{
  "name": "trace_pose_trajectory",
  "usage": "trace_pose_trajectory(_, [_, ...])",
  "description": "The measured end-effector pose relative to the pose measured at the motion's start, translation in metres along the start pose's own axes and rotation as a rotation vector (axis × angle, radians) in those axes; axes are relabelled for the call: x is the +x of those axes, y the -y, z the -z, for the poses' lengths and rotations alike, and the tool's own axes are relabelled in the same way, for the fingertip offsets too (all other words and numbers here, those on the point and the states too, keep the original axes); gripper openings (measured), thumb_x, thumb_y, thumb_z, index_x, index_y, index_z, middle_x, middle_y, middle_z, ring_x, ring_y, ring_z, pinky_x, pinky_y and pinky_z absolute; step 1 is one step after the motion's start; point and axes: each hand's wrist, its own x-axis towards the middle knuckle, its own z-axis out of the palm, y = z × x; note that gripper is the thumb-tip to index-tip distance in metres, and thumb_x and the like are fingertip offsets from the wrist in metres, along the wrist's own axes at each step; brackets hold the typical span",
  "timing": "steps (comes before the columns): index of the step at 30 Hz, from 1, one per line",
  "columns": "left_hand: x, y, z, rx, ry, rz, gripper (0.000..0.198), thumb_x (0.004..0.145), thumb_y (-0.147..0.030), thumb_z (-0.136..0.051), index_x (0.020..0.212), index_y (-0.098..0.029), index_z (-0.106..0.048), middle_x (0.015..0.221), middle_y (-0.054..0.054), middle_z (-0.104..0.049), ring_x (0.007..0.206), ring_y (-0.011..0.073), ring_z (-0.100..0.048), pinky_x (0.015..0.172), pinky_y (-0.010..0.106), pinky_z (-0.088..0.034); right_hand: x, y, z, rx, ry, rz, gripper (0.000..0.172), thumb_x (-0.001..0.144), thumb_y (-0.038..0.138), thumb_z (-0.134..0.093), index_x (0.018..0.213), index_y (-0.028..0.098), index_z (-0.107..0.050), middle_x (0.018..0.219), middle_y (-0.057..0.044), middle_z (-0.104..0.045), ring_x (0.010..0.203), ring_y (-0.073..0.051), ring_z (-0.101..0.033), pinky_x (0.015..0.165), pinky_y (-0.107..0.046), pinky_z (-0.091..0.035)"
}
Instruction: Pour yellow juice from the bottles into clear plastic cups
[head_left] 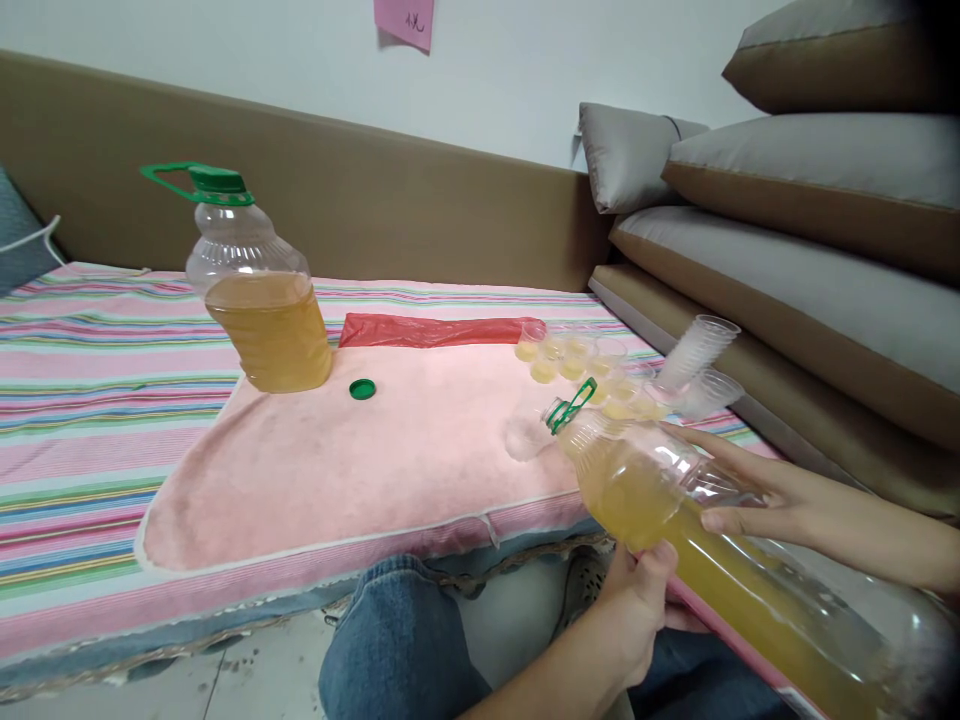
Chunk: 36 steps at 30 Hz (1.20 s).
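Note:
A large clear plastic jug of yellow liquid lies tilted in both my hands, its open mouth with a green ring handle pointing toward a small clear cup on the pink towel. My left hand grips the jug from underneath. My right hand wraps over its top side. Several small cups holding yellow liquid stand just beyond the jug's mouth. A stack of empty cups leans to their right.
A second capped jug of yellow liquid stands upright at the towel's far left. A loose green cap lies near it. A red plastic bag lies behind. Cushions are stacked at right. My knee in jeans is below.

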Motion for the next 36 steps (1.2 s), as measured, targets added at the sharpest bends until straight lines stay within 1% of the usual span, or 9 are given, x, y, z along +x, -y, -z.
trace_pose_trajectory(3, [0.0,0.001,0.0,0.004,-0.013,-0.002,0.106,0.056,-0.086,-0.061,0.133,-0.015,-0.046,0.132,0.022,-0.06,0.116,0.0436,-0.06,0.095,0.069,-0.044,0.0,0.001,0.0,0.057,0.09,-0.019,0.106,0.067,0.07,-0.067,0.155,0.026,-0.028,0.158,-0.004,-0.032,0.143,-0.032,-0.034,0.114,-0.043,-0.033])
trace_pose_trajectory(8, [0.001,0.003,0.003,-0.002,-0.005,-0.016,0.104,0.059,-0.085,-0.06,0.135,-0.016,-0.046,0.133,0.022,-0.059,0.117,0.0436,-0.059,0.095,0.07,-0.043,0.002,-0.003,0.0,0.062,0.105,-0.02,0.104,0.07,0.068,-0.066,0.156,0.029,-0.023,0.162,-0.003,-0.023,0.144,-0.034,-0.03,0.116,-0.044,-0.031])
trace_pose_trajectory(13, [-0.001,-0.001,0.001,-0.006,0.011,-0.024,0.101,0.06,-0.084,-0.06,0.135,-0.017,-0.046,0.135,0.021,-0.058,0.118,0.0431,-0.058,0.095,0.07,-0.043,0.003,-0.008,0.001,0.034,0.127,-0.007,0.1,0.072,0.068,-0.065,0.155,0.031,-0.024,0.159,-0.002,-0.032,0.144,-0.035,-0.031,0.116,-0.046,-0.029])
trace_pose_trajectory(15, [-0.001,-0.003,0.0,-0.004,0.001,-0.012,0.103,0.058,-0.085,-0.06,0.134,-0.017,-0.046,0.134,0.021,-0.058,0.117,0.0435,-0.059,0.096,0.07,-0.042,0.004,-0.01,0.002,0.02,0.108,-0.001,0.097,0.073,0.067,-0.065,0.155,0.033,-0.026,0.159,-0.001,-0.033,0.143,-0.034,-0.033,0.116,-0.046,-0.029])
trace_pose_trajectory(17, [-0.002,-0.005,-0.001,0.007,-0.008,0.005,0.107,0.055,-0.087,-0.06,0.134,-0.016,-0.045,0.133,0.022,-0.059,0.116,0.0445,-0.059,0.095,0.071,-0.042,0.005,-0.01,0.003,0.0,0.092,0.005,0.095,0.073,0.065,-0.065,0.154,0.034,-0.028,0.159,0.0,-0.032,0.143,-0.034,-0.034,0.116,-0.046,-0.029])
trace_pose_trajectory(20, [-0.002,-0.007,-0.002,0.013,-0.013,0.017,0.113,0.051,-0.089,-0.06,0.135,-0.015,-0.044,0.133,0.023,-0.058,0.116,0.0452,-0.059,0.095,0.072,-0.042,0.006,-0.01,0.004,-0.016,0.111,0.015,0.095,0.073,0.065,-0.066,0.154,0.033,-0.027,0.16,0.0,-0.029,0.143,-0.033,-0.033,0.115,-0.045,-0.03])
trace_pose_trajectory(26, [-0.001,-0.006,-0.002,-0.006,-0.016,0.008,0.108,0.051,-0.088,-0.06,0.132,-0.018,-0.046,0.133,0.021,-0.058,0.115,0.0434,-0.06,0.094,0.07,-0.044,0.006,-0.009,0.001,-0.004,0.062,0.004,0.093,0.071,0.065,-0.067,0.152,0.036,-0.031,0.159,0.001,-0.032,0.142,-0.033,-0.035,0.116,-0.047,-0.027])
trace_pose_trajectory(31, [0.001,-0.004,-0.001,-0.022,-0.013,0.003,0.106,0.052,-0.087,-0.061,0.131,-0.018,-0.048,0.131,0.022,-0.06,0.113,0.0428,-0.062,0.094,0.068,-0.045,0.005,-0.008,-0.001,-0.008,0.031,-0.006,0.095,0.07,0.067,-0.065,0.153,0.033,-0.031,0.158,0.0,-0.035,0.141,-0.033,-0.038,0.116,-0.045,-0.029])
trace_pose_trajectory(36, [0.001,-0.006,-0.001,-0.008,-0.012,0.004,0.109,0.05,-0.089,-0.06,0.133,-0.019,-0.048,0.132,0.021,-0.059,0.111,0.0433,-0.062,0.094,0.071,-0.043,0.007,-0.011,0.001,-0.045,0.075,0.01,0.095,0.074,0.066,-0.062,0.155,0.034,-0.025,0.16,-0.001,-0.029,0.144,-0.031,-0.033,0.118,-0.047,-0.024])
